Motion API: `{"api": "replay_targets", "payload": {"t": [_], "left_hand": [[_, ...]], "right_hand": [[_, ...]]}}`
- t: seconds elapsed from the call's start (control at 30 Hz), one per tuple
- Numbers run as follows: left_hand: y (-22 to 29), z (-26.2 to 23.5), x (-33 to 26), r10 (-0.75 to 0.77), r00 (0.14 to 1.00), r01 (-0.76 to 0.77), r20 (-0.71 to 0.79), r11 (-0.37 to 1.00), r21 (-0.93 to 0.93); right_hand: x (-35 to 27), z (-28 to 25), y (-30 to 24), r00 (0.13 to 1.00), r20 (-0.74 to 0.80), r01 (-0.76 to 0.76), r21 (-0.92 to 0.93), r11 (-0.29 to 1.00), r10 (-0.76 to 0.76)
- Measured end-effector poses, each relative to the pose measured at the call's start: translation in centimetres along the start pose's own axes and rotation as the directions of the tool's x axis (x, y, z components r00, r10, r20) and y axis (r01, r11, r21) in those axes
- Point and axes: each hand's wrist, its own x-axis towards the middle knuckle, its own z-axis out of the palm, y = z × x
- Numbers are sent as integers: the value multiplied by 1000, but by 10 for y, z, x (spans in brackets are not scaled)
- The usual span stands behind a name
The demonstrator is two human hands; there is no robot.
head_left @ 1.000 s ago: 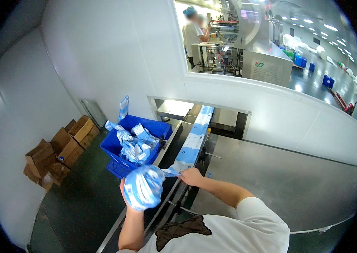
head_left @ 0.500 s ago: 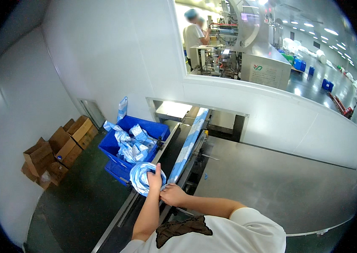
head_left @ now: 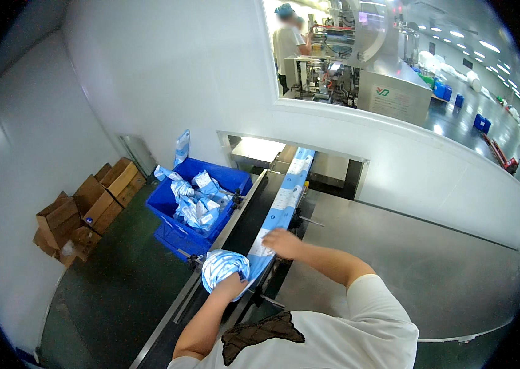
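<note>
A long blue-and-white printed strip of packaging [head_left: 290,184] lies along the conveyor and comes through an opening in the wall. Its near end is wound into a thick coil [head_left: 220,264]. My left hand [head_left: 230,286] grips the coil at its near side, with the fingers mostly hidden by the wound layers. Farther along, my right hand [head_left: 282,242] is at the right edge of the strip, fingertips toward its surface. Those fingers are smeared by motion, so whether they pinch the strip does not show.
Left of the conveyor's metal rail [head_left: 244,206] stands a blue crate [head_left: 170,200] of crumpled blue-and-white packaging. Open cardboard boxes [head_left: 91,206] line the left wall. A steel table [head_left: 389,270] is on the right. Behind a window, a person [head_left: 287,46] stands by a machine [head_left: 395,92].
My right hand has left the coil and moved forward and right along the strip. The coil has turned and shifted slightly right and nearer with my left hand.
</note>
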Motion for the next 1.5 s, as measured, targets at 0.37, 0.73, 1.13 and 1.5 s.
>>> {"api": "replay_targets", "payload": {"t": [0.37,0.73,1.13,1.5], "left_hand": [[-48,-15,-46,1,933,116,360,946,-302],[-68,-12,-67,250,910,406,329,-383,-830],[-24,-52,-25,11,707,-483,-707,738,-472],[41,-78,22,-248,902,-411,-353,-738,-534]], "right_hand": [[-28,24,63,766,231,-555,-235,798,600],[8,1,3,745,286,-610,-74,789,603],[16,3,-53,766,361,-594,80,800,532],[37,-8,-115,833,459,-350,2,937,310]]}}
